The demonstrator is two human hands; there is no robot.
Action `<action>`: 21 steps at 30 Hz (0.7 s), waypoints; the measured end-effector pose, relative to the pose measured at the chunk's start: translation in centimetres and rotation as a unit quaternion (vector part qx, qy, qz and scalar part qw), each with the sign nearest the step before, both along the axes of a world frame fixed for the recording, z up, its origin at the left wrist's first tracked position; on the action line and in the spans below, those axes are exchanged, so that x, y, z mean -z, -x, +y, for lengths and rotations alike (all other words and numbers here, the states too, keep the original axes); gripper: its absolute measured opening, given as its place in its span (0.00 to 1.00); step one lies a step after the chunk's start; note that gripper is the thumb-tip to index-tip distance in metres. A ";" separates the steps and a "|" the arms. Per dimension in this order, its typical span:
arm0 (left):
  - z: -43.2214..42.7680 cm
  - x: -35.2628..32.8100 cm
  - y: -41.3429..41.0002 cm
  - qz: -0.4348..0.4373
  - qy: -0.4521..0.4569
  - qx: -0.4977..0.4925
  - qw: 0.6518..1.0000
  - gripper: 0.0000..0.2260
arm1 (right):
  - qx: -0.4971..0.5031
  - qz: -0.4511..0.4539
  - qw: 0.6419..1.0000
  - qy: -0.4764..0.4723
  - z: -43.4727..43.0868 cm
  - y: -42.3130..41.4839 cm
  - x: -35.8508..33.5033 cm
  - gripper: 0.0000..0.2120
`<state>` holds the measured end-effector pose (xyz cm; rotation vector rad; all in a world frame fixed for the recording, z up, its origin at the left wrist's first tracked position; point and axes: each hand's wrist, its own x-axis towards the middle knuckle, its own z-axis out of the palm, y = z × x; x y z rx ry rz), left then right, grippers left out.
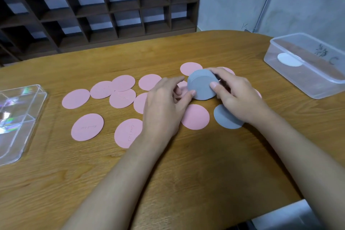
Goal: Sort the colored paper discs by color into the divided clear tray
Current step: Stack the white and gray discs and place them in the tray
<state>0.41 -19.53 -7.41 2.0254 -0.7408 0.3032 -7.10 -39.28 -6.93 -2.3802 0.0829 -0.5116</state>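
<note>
Several pink paper discs [87, 127] lie spread over the wooden table [186, 173], some overlapping. Both hands hold a small stack of grey discs [202, 87] just above the table's middle. My left hand [164, 106] pinches the stack's left edge with thumb and fingers. My right hand [237, 97] grips its right side, thumb on top. Another grey disc [224, 117] lies flat on the table, partly under my right wrist. The divided clear tray [28, 117] sits at the left edge with nothing visible in its compartments.
A clear plastic box [317, 84] with a white disc [287, 59] inside stands at the far right. A dark wooden shelf unit [112, 5] lines the wall behind the table. Bare tabletop lies between the discs and me.
</note>
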 end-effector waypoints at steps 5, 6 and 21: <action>-0.2 0.2 1.4 -0.049 -0.068 0.180 0.980 0.09 | 0.045 -0.019 0.995 -0.089 -1.7 -0.1 0.0 0.16; -0.4 0.5 1.7 -0.063 -0.098 0.216 0.970 0.11 | 0.050 -0.021 0.993 -0.101 -1.9 -0.2 0.1 0.16; -1.1 0.7 1.8 -0.142 -0.199 0.187 0.951 0.24 | 0.065 -0.014 0.988 -0.141 -1.6 -0.3 -0.4 0.16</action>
